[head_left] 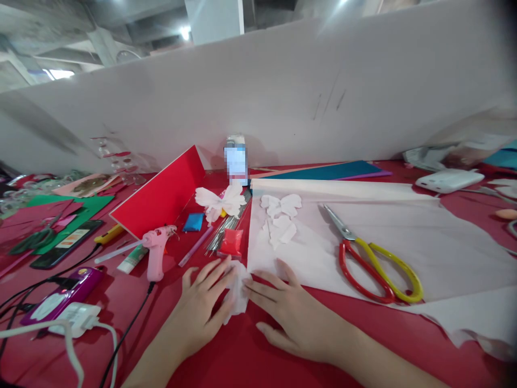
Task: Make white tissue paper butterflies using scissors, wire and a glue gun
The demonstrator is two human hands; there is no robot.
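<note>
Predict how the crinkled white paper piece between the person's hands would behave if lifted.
The crinkled white paper piece is probably floppy and very light: it bunches softly between the left hand and right hand. Its thin, uneven edges suggest it may tear easily if tugged.

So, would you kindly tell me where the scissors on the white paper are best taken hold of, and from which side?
I would take the scissors by the red and yellow handle loops, coming from the near right with the right hand. The loops lie flat on the white paper on that side, while the steel blades point away to the far left.
</note>
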